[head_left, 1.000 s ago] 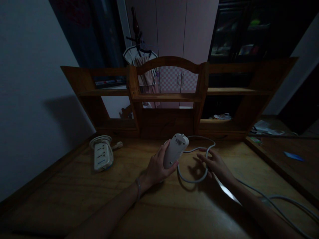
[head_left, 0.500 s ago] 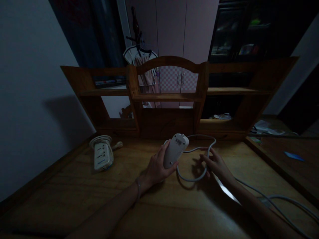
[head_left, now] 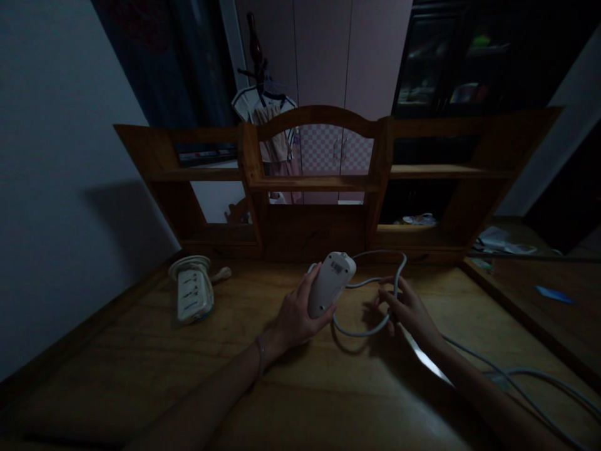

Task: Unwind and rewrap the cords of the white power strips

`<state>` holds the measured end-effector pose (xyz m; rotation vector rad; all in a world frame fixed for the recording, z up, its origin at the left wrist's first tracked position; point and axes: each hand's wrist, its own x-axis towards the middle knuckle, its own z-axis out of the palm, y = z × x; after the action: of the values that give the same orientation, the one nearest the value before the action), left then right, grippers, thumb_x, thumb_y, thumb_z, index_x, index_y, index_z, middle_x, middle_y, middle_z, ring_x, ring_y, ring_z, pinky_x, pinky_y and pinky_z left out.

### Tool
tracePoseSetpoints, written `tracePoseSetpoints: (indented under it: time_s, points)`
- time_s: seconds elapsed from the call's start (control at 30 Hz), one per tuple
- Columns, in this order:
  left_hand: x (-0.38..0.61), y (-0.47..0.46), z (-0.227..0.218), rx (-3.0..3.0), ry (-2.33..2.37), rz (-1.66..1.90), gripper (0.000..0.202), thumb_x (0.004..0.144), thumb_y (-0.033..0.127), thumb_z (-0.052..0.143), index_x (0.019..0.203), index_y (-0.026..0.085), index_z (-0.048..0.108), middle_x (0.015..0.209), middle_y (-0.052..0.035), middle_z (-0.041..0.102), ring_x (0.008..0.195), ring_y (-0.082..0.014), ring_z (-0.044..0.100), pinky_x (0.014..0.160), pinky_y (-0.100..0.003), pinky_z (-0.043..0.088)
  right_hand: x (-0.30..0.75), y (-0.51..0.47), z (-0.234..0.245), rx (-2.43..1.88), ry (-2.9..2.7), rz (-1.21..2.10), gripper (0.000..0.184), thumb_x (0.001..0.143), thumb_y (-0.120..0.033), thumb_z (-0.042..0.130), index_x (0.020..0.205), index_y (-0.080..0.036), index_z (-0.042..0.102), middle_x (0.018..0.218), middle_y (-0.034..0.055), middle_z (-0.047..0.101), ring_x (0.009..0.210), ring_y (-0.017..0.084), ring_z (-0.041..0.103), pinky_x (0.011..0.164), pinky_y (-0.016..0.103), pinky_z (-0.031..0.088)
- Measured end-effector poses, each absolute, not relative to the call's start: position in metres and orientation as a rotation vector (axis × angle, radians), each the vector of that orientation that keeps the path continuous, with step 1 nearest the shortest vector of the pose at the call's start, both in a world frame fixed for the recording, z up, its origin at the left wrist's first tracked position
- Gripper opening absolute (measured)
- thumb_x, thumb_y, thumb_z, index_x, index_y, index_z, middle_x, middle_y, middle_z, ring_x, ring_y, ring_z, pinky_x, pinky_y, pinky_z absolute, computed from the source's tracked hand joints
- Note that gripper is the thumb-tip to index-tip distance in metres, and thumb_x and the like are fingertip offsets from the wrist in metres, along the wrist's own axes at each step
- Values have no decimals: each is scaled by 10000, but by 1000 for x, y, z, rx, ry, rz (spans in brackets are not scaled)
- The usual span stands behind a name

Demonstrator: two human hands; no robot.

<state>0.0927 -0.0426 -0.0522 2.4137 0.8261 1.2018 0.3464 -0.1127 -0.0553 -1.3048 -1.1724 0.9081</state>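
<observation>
My left hand (head_left: pixel 295 313) grips a white oblong plastic device (head_left: pixel 329 283) and holds it tilted up off the wooden desk (head_left: pixel 300 388), near the desk's middle. A grey cable (head_left: pixel 361 331) runs from the device's top, loops round to the right and trails off over the desk toward the lower right. My right hand (head_left: pixel 407 308) is on that loop, with its fingers curled around the cable just to the right of the device. The room is dim, so the fingertips are hard to make out.
A white power strip (head_left: pixel 191 289) with its cord coiled round it lies at the back left of the desk. A wooden shelf unit (head_left: pixel 323 181) stands along the desk's back edge. A wall closes off the left side, and a second desk surface with papers (head_left: pixel 502 240) lies to the right.
My right hand has drawn the cable loop in toward the device, so the loop is smaller and raised a little. My left hand and the device have stayed in place.
</observation>
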Motion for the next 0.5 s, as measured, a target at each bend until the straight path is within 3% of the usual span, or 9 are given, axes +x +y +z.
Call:
tracePoseSetpoints:
  time_s: [0.3,0.5]
  points:
    - [94,-43,-52,2423,840,1201,820,827,374,632,1478,199,167,1476,-129,341,1316,-262,400,1071,-414,382,344,-112,-52,-1341,-1150,907,419,828,-505,590,1097,-235,417,791,8,655,297,132,530,258,214,386]
    - [93,-42,-53,2441,826,1210,840,828,375,635,1485,211,138,1495,-121,311,1340,-260,368,1087,-416,365,344,-108,-54,-1346,-1072,924,431,789,-481,627,1085,-235,432,704,-19,630,392,189,607,336,285,502]
